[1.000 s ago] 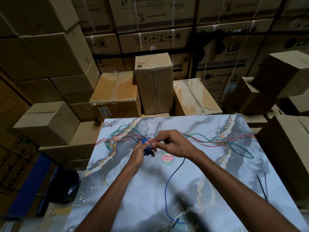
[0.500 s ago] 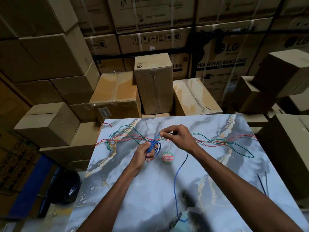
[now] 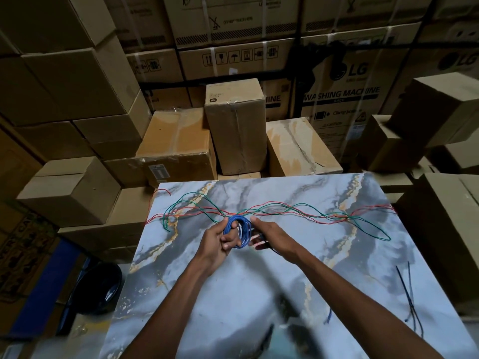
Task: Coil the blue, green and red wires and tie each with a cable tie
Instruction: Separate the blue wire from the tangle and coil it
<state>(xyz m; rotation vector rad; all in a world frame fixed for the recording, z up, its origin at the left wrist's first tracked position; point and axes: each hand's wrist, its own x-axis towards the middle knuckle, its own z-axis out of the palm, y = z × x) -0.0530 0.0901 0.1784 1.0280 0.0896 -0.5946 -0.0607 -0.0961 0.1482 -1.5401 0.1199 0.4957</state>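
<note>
Glossy marbled tabletop (image 3: pixel 259 294), matt cardboard boxes (image 3: pixel 236 125), seemingly plastic-coated blue wire (image 3: pixel 239 230)

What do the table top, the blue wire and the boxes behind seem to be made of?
Table top: glossy marble-look surface with grey and gold veins; real stone or a print, unclear. Blue wire: thin and flexible, probably plastic-coated, since it coils in tight loops. Boxes: matte brown cardboard with taped seams.

We see a grey-and-white marble-patterned tabletop with gold veins (image 3: pixel 259 294), ringed by stacked brown cardboard boxes (image 3: pixel 77 81). One tall taped cardboard box (image 3: pixel 237 125) stands upright just behind it. A round black object (image 3: pixel 99 288) sits low beside the table's left edge.
</note>
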